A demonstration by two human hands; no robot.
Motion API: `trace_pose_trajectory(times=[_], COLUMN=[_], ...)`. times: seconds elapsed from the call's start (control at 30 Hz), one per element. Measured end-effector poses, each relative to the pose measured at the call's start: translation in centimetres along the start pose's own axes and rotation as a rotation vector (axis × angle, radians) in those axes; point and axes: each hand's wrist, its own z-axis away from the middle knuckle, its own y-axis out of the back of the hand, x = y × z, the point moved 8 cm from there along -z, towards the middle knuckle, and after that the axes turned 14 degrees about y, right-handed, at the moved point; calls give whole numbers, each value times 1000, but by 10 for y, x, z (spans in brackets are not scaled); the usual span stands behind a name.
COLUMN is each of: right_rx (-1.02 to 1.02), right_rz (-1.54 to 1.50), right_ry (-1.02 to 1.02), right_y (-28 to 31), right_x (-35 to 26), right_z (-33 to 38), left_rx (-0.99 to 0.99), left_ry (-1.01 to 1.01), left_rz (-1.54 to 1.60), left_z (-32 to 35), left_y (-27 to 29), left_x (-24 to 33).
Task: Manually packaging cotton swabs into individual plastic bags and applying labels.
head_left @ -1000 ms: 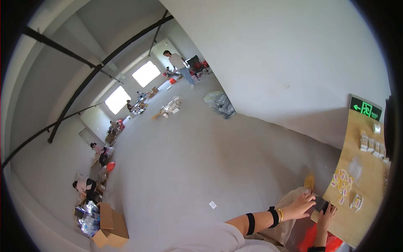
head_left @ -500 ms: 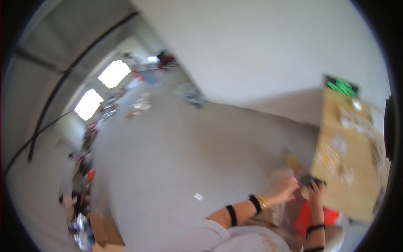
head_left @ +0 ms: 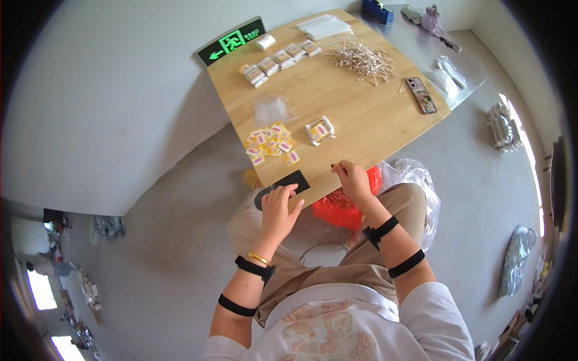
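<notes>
At the table's near left corner, my left hand [head_left: 278, 210] is open, fingers over a flat black pad [head_left: 295, 180] and thumb apart. My right hand [head_left: 354, 178] is by the near edge with its fingertips pinched together; a tiny dark spot shows at the tips, too small to name. Beyond the hands lies a small bundle of cotton swabs [head_left: 320, 131] with a yellow-and-white card on it. Left of that is a scattered heap of similar cards [head_left: 269, 143], with clear plastic bags [head_left: 272, 109] behind it.
On the wooden table [head_left: 373, 120] are a row of packed swab packets [head_left: 283, 60], a loose swab pile [head_left: 363, 61], a stack of clear bags [head_left: 325, 27] and a phone [head_left: 421, 95]. A lit green sign [head_left: 232, 43] stands behind. Below the edge hangs a red plastic bag [head_left: 337, 210].
The view has swung right, so the table now sits ahead of me. My hands, close together beside the black pad before, are now apart, the right one farther right.
</notes>
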Motion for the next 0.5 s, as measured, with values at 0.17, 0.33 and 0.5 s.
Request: trace_pose_trajectory(times=[0.17, 0.33, 0.5], right_rx=[79, 53, -114], right_rz=[-51, 125, 273], right_ry=[92, 313, 381], right_y=[15, -1, -24], right_x=[10, -7, 4], right_z=[-53, -110, -130], left_rx=[54, -73, -74], left_ry=[-114, -126, -78], left_rz=[-6, -122, -125], left_z=[-41, -53, -57], left_y=[-34, -72, -82], left_x=[26, 38, 36])
